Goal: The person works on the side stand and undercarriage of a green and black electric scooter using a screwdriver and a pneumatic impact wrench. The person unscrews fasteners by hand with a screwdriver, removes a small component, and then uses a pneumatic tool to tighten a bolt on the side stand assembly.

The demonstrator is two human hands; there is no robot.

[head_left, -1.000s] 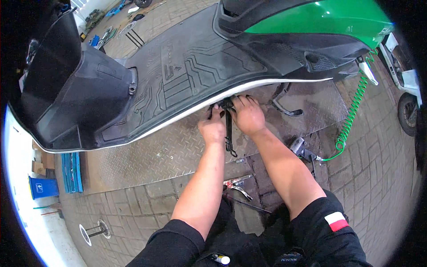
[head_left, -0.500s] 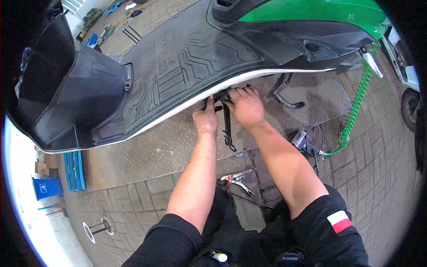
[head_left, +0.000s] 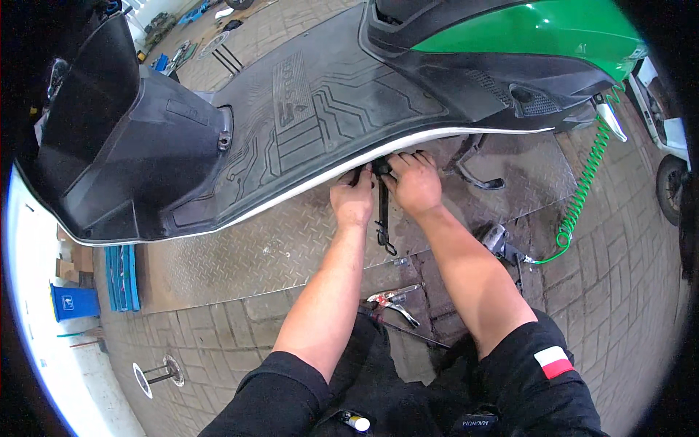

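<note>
- The black part point(head_left: 381, 167) sits mid-frame, tucked under the white edge trim point(head_left: 437, 133) of the scooter's floorboard point(head_left: 342, 102); a dark strap point(head_left: 383, 211) hangs from it, ending in a small loop.
- The left hand point(head_left: 353, 200) has thumb and fingers up against the part; fingertips are hidden, so I cannot tell whether that grip pinches it.
- The right hand point(head_left: 419, 186) curls in from the right, fingers bent up under the trim; whether its grip is pressed together cannot be told either.
- With 2 hands crowding 1 small part, it seems best to steady with the left and let the right do the finer work.
- Feel for the part's seat before pushing, since the trim covers most of it.
- Keep the strap hanging straight between the wrists, so it neither twists nor snags.
- Mind knuckles on the trim's lower edge.
- The pliers point(head_left: 393, 297), lower centre of the frame, lie near if bare fingers slip.
</note>
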